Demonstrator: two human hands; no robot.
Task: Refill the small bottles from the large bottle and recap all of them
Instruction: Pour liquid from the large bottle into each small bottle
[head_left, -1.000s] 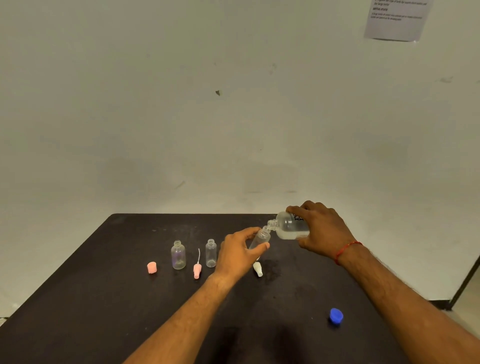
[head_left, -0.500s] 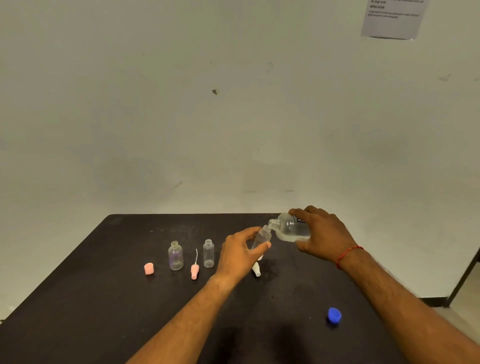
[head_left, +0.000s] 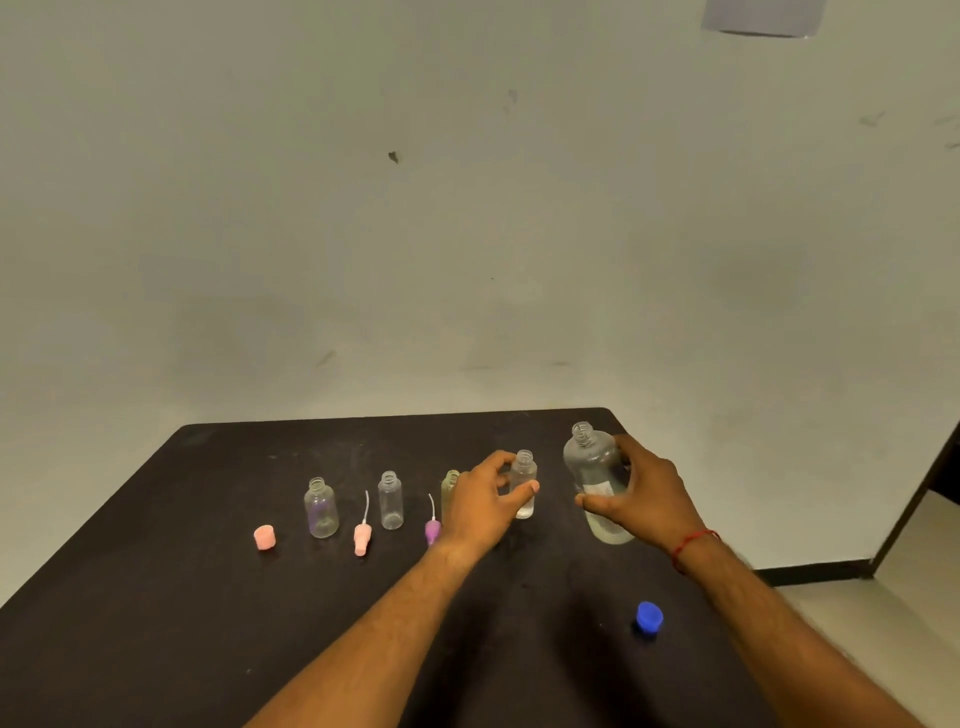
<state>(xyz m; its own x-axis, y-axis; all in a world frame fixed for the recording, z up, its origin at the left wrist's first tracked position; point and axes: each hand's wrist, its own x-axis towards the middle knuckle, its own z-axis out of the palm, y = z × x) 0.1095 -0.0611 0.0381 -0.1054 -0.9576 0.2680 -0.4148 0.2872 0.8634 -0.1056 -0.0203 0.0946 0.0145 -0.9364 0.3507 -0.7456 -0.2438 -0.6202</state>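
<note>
Nearest me the blue cap (head_left: 649, 617) lies on the dark worktop (head_left: 156, 597). Beyond it my right grip (head_left: 644, 499) is curled round the large bottle (head_left: 592, 467), long axis upright, open mouth up, at the worktop's right. Just left, my left grip (head_left: 480, 506) pinches a small bottle (head_left: 523, 486) between thumb and fingers, likewise upright and uncapped.

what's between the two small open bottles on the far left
In the head view, a pink nozzle cap with a thin tube sits between the rounder bottle and the slim bottle, slightly nearer the person.
</note>
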